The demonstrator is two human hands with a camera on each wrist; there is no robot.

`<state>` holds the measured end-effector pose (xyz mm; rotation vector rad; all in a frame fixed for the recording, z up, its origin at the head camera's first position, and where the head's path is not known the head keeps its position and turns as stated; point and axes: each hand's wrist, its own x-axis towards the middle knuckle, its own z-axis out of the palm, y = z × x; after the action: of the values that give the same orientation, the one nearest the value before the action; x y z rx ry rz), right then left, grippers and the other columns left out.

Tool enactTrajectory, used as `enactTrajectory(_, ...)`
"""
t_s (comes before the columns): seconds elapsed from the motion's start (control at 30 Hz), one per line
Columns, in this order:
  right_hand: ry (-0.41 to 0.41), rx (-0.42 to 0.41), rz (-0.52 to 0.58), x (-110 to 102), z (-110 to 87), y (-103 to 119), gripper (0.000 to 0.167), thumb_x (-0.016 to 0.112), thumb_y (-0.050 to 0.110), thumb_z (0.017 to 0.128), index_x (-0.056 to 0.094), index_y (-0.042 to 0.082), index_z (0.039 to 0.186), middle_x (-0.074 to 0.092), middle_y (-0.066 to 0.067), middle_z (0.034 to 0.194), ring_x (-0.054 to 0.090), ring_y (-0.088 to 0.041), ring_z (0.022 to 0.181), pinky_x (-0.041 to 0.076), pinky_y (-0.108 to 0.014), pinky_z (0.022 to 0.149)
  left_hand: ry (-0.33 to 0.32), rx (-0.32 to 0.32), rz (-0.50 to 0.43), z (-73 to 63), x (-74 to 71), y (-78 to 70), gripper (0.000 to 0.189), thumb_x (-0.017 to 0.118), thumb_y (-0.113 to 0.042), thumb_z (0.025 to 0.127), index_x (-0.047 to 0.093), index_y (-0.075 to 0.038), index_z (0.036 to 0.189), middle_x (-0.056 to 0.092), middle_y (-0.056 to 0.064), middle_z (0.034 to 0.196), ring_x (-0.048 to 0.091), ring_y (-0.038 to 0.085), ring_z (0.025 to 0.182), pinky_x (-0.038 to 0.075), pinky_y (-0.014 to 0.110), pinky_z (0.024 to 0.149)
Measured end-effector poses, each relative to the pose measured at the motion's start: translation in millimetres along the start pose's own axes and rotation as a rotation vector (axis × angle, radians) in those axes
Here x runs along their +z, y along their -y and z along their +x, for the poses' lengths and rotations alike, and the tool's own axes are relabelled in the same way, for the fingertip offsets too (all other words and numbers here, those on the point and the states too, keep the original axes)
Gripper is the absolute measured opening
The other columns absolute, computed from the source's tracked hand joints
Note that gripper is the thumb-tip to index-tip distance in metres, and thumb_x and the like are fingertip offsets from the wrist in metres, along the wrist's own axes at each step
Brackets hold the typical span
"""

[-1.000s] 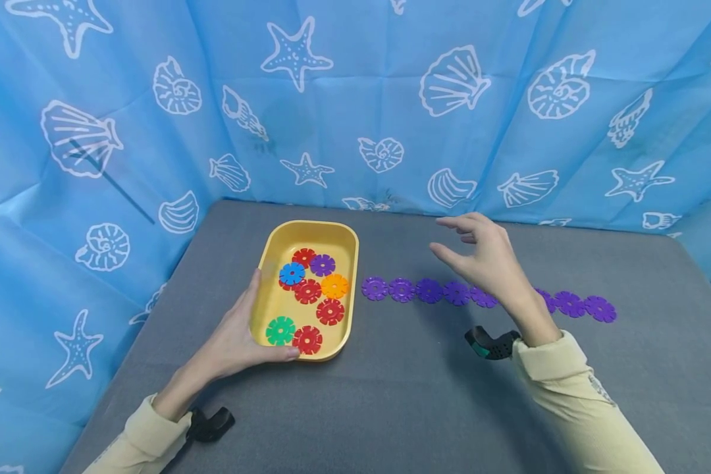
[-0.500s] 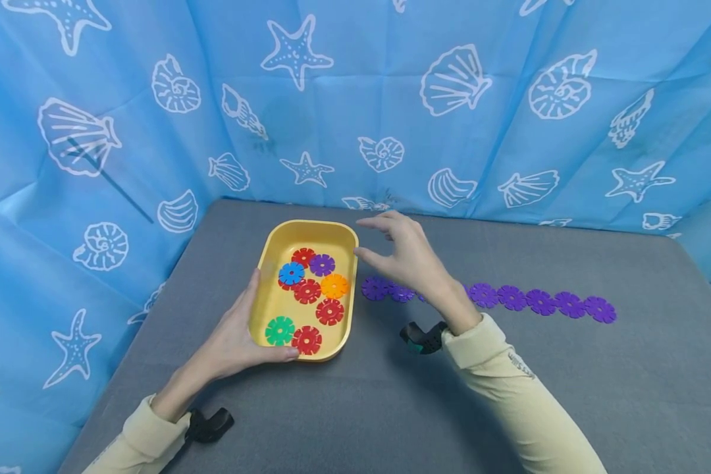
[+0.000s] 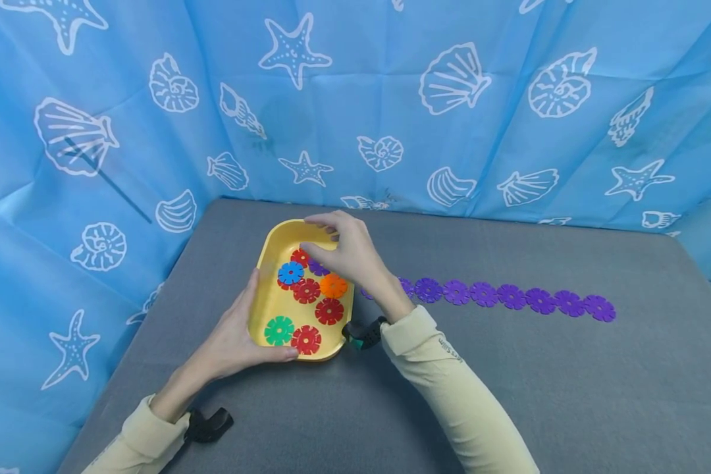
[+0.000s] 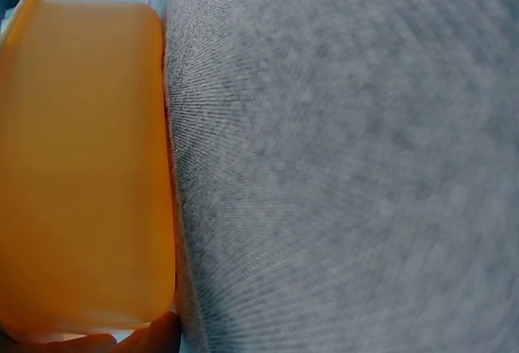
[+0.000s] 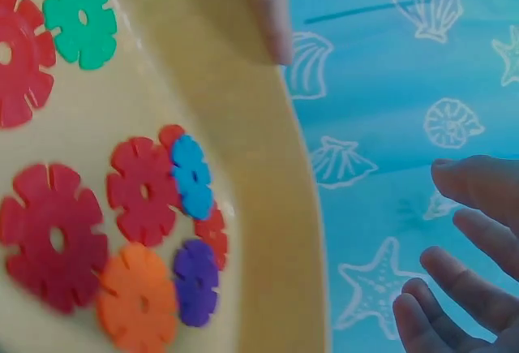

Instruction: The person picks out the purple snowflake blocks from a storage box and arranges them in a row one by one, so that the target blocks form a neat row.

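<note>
My left hand holds the yellow plastic tray at its near left corner, thumb along the near rim and fingers along the left side. Several notched flower-shaped discs lie in the tray: red discs, a green disc, a blue disc, an orange disc and a partly hidden purple disc. Over the tray's far right part hovers my right hand, fingers and thumb apart with nothing between them. Its fingers also show in the right wrist view, past the tray's edge.
To the right of the tray, a row of several purple notched discs runs across the grey tabletop; my right wrist covers its left end. Behind the table hangs a blue curtain with white shell prints.
My right hand has moved left from above the purple row to over the tray, uncovering the row's middle. The left hand and the tray have stayed in place.
</note>
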<state>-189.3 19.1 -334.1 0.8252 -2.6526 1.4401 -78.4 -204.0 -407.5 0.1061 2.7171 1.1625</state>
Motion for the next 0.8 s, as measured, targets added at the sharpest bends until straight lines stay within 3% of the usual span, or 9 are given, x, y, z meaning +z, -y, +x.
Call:
enactTrajectory(0.3, 0.055, 0.09, 0.037, 28.5, 9.0, -16.0, 0.045, 0.076, 0.017, 0.092, 0.066, 0.001, 0.133, 0.066, -0.019, 0.135, 0.062, -0.04, 0.121, 0.054, -0.048, 0.105, -0.009, 0.012, -0.001, 0.7, 0.2, 0.5, 0.136, 0.087, -0.054, 0.071, -0.005, -0.022, 0.166, 0.021, 0.016, 0.167, 0.036, 0.037, 0.142, 0.055, 0.054, 0.099)
enactTrajectory(0.63, 0.144, 0.183, -0.129, 44.5, 13.9, -26.8, 0.052, 0.08, 0.015, 0.089, 0.064, 0.001, 0.136, 0.064, -0.016, 0.137, 0.059, -0.034, 0.126, 0.055, -0.042, 0.104, -0.014, 0.017, -0.001, 1.4, -1.2, 1.0, 0.136, 0.088, -0.053, 0.071, -0.006, -0.022, 0.166, 0.021, 0.018, 0.167, 0.036, 0.038, 0.142, 0.054, 0.056, 0.1)
enactTrajectory(0.8, 0.171, 0.253, -0.248, 48.1, 15.7, -25.5, 0.053, 0.081, 0.016, 0.089, 0.063, -0.001, 0.136, 0.064, -0.017, 0.136, 0.057, -0.031, 0.129, 0.052, -0.041, 0.109, -0.015, 0.017, -0.009, 1.2, 0.1, 2.2, 0.136, 0.087, -0.054, 0.071, -0.006, -0.023, 0.166, 0.02, 0.016, 0.167, 0.035, 0.037, 0.143, 0.055, 0.056, 0.1)
